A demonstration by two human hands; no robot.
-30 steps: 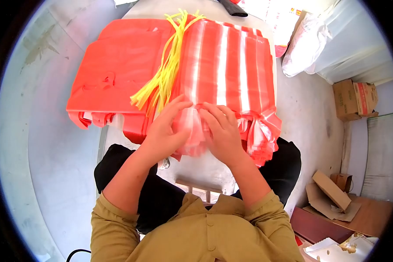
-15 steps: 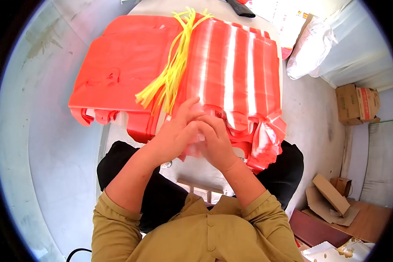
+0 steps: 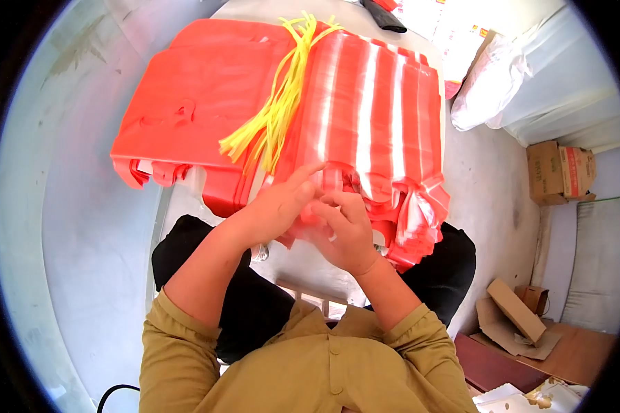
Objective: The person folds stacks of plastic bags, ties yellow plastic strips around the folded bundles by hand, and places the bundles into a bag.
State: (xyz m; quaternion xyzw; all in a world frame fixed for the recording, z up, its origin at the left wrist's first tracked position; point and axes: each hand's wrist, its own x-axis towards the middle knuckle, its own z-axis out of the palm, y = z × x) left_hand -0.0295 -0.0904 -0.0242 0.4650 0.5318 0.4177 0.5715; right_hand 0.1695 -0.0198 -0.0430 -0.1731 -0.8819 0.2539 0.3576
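Red plastic bags lie in a flat stack on the left. Beside them is a pile of red-and-white striped plastic bags, with bunched handles at its near right corner. A bundle of yellow strips rests between the two stacks. At the near edge of the striped pile, my left hand has its fingers extended toward my right hand. My right hand is curled around part of a red-and-white bag, its fingertips pinched on the thin plastic. Blur hides some of the plastic between the hands.
Under the stacks is a pale table. A black object lies at its far edge. To the right are a white plastic sack, a cardboard box and opened cardboard. My knees are below the near edge.
My hands have come together and moved slightly down from the pile's edge, drawing the handle part of a striped bag with them. The camera view has shifted a little.
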